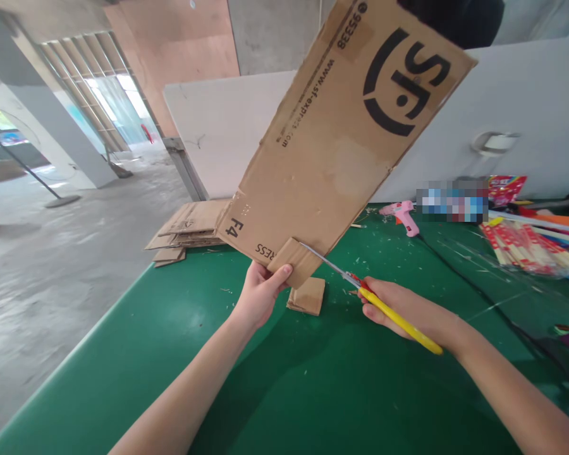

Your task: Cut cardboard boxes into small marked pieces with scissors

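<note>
My left hand (263,287) pinches the lower edge of a long printed cardboard sheet (322,164), which is held up and tilted to the right. Pressed against that sheet under my left thumb is a small cardboard piece (294,258). My right hand (391,303) grips a pair of scissors (398,320) with yellow and red handles. The scissor blades point up and left, their tip at the upper edge of the small piece. Below the sheet, a few small cardboard squares (308,296) lie stacked on the green table (171,354).
A stack of cardboard (189,224) sits at the table's far left edge. A pink glue gun (402,216) lies at the back, its dark cord running along the right. Packaged sticks (521,246) are at the right. A white panel (232,126) stands behind the table.
</note>
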Motion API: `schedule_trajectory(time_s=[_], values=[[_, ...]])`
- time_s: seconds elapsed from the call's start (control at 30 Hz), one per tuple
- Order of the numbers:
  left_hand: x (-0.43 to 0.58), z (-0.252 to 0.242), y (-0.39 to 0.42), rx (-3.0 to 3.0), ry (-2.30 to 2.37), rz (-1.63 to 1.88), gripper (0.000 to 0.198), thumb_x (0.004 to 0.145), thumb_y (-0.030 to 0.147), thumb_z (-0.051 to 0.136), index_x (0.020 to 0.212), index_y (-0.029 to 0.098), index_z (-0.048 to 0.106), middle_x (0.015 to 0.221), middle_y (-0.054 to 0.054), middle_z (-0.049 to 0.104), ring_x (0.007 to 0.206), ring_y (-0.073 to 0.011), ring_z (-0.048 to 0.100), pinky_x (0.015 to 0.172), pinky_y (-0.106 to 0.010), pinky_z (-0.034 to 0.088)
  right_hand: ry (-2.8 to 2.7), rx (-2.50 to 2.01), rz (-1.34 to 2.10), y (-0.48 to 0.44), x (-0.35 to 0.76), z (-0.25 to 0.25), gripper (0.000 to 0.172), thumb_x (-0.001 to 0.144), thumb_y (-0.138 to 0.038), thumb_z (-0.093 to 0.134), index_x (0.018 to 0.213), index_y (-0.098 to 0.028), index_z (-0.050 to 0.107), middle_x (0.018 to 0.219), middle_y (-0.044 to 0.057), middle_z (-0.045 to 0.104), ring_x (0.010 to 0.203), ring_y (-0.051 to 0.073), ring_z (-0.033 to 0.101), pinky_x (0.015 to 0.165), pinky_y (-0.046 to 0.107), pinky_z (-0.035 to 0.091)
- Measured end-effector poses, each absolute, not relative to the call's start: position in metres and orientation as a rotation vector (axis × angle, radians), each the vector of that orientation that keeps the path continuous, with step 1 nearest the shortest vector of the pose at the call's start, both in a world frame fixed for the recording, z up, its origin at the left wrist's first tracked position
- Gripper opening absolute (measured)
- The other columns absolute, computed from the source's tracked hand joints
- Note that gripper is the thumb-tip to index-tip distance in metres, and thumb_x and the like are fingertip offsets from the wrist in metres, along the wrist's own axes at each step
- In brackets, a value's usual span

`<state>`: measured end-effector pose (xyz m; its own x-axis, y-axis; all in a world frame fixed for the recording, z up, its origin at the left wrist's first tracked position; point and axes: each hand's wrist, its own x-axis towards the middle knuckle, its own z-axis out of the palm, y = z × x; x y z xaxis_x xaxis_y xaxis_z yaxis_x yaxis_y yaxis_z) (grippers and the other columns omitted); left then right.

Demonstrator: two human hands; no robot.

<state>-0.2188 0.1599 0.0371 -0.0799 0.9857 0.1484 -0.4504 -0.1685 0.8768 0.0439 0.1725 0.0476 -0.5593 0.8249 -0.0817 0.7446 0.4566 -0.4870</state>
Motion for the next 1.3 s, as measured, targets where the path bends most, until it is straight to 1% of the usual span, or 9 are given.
schedule_trajectory(time_s=[0.13,0.3,0.63,0.77,0.93,1.03,1.13,1.23,1.3], values=[[-0.219,0.038,0.16,0.926,0.811,1.542,0.043,0.069,0.025,0.077,0.106,0.017,0.056,0.116,-0.011,0.064,0.106,-0.0274,0.061,0.085,-0.041,0.053,-2.507,-1.497,0.638,0.17,0.038,0.048,0.038,0.087,-0.059,0.04,0.079,-0.023,0.045,0.078,0.005,0.061,0.066,0.02,0.059,0.061,0.032,0.04],[-0.22,0.037,0.16,0.934,0.797,1.544,0.041,0.07,0.024,0.076,0.105,0.017,0.057,0.115,-0.011,0.064,0.104,-0.0265,0.062,0.085,-0.04,0.053,-2.508,-1.519,0.589,0.169,0.036,0.05,0.036,0.087,-0.058,0.041,0.078,-0.023,0.045,0.078,0.005,0.062,0.066,0.021,0.059,0.059,0.031,0.038],[-0.223,0.038,0.16,0.95,0.799,1.539,0.042,0.071,0.026,0.076,0.107,0.017,0.056,0.115,-0.01,0.064,0.104,-0.0249,0.061,0.08,-0.035,0.054,-2.52,-1.483,0.482,0.171,0.03,0.045,0.034,0.088,-0.053,0.042,0.073,-0.023,0.042,0.067,0.004,0.06,0.057,0.018,0.055,0.054,0.028,0.035],[-0.224,0.037,0.16,0.946,0.809,1.54,0.041,0.07,0.026,0.076,0.106,0.017,0.057,0.115,-0.009,0.065,0.102,-0.0241,0.062,0.077,-0.034,0.054,-2.55,-1.462,0.491,0.172,0.03,0.042,0.032,0.089,-0.051,0.04,0.076,-0.022,0.043,0.073,0.006,0.061,0.061,0.019,0.058,0.057,0.028,0.038],[-0.224,0.038,0.16,0.95,0.813,1.516,0.043,0.069,0.026,0.077,0.106,0.017,0.058,0.115,-0.01,0.065,0.101,-0.0248,0.062,0.078,-0.036,0.055,-2.562,-1.515,0.546,0.171,0.034,0.043,0.033,0.088,-0.054,0.041,0.091,-0.021,0.045,0.091,0.01,0.063,0.077,0.024,0.062,0.061,0.03,0.04],[-0.224,0.04,0.159,0.958,0.821,1.525,0.043,0.068,0.026,0.077,0.105,0.016,0.058,0.113,-0.01,0.066,0.1,-0.0245,0.062,0.078,-0.035,0.055,-2.564,-1.541,0.585,0.17,0.034,0.045,0.034,0.088,-0.054,0.041,0.095,-0.021,0.045,0.093,0.01,0.063,0.078,0.024,0.063,0.062,0.03,0.041],[-0.224,0.04,0.159,0.962,0.823,1.531,0.043,0.068,0.026,0.077,0.106,0.016,0.058,0.112,-0.01,0.066,0.1,-0.0239,0.063,0.078,-0.035,0.055,-2.542,-1.546,0.565,0.169,0.031,0.045,0.033,0.088,-0.053,0.041,0.092,-0.021,0.046,0.089,0.009,0.064,0.075,0.023,0.062,0.06,0.029,0.04],[-0.225,0.039,0.159,0.956,0.834,1.528,0.043,0.069,0.025,0.076,0.106,0.016,0.058,0.113,-0.01,0.065,0.101,-0.0243,0.062,0.079,-0.035,0.055,-2.51,-1.559,0.458,0.17,0.028,0.042,0.031,0.088,-0.052,0.042,0.08,-0.022,0.046,0.078,0.007,0.064,0.066,0.022,0.061,0.055,0.028,0.037],[-0.224,0.038,0.159,0.95,0.832,1.524,0.043,0.07,0.025,0.076,0.107,0.016,0.057,0.115,-0.011,0.065,0.101,-0.0246,0.062,0.079,-0.035,0.055,-2.525,-1.545,0.372,0.172,0.029,0.041,0.033,0.088,-0.052,0.042,0.074,-0.023,0.045,0.07,0.005,0.063,0.06,0.021,0.06,0.053,0.028,0.035]])
